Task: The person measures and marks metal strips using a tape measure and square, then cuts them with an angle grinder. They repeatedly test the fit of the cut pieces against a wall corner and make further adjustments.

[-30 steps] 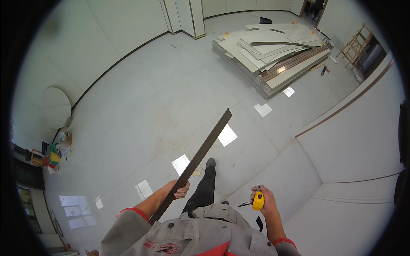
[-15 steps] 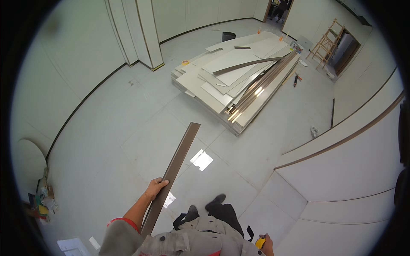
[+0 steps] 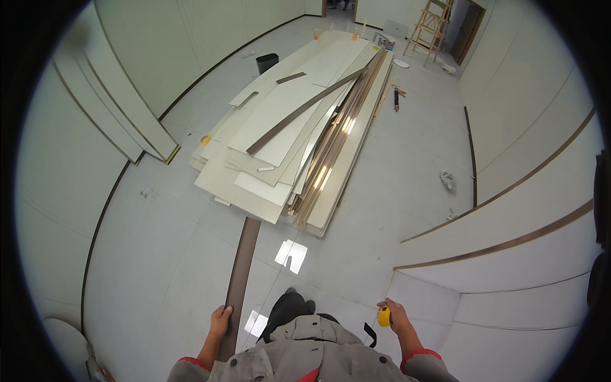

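My left hand (image 3: 218,323) is closed round a long dark brown strip (image 3: 241,267), held upright-to-slanting at my left side, its far end near the front of a large stack of white panels (image 3: 254,188). My right hand (image 3: 400,315) grips a yellow tape measure (image 3: 384,317) low at my right. Copper-coloured strips (image 3: 328,162) lie along the right side of the stack, and a curved dark strip (image 3: 302,111) lies across its top. My feet and grey jacket show below.
A dark bin (image 3: 267,63) stands left of the stack. A caulking gun (image 3: 396,99) and crumpled plastic (image 3: 447,182) lie on the floor to its right. A wooden ladder (image 3: 429,32) stands at the back near a doorway. Panelled walls and a column (image 3: 108,76) border the room.
The view has swung round and moved toward the panel stack, which is now central and nearer. The strip in my left hand points more straight ahead. Both hands keep their holds.
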Tool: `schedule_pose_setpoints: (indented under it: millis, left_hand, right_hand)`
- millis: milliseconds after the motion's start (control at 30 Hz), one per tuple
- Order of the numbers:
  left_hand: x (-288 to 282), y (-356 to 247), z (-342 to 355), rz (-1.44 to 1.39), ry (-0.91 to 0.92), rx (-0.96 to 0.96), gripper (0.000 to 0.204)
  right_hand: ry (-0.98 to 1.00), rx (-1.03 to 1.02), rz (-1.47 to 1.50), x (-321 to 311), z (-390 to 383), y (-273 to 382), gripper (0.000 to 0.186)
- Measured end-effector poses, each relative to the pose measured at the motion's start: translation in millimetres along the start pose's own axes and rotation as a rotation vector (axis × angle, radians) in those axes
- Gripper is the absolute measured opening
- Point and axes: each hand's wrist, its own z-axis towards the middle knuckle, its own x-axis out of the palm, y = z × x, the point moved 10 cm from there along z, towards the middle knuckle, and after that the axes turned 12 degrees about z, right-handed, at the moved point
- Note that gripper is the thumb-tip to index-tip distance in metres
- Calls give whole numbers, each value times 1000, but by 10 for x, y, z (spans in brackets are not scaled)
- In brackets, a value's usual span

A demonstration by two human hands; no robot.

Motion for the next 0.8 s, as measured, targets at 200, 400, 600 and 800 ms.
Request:
schedule_pose_setpoints:
  millis: [200,400,600,800]
  left_hand:
    - [439,-1613,1506,128,45,163,44]
    - [1303,-4008,3132,215,256,393,43]
    - [2529,-6201,4326,375,534,409,42]
    - [3966,-8132,4999,570,649,570,41]
  right_hand:
    - [-29,-33,5,32,1080,1259,44]
    - [-257,11,193,-753,1317,1571,40]
    - [-394,71,180,-1271,1750,1709,36]
    - [-496,225,75,-1803,2588,2052,39]
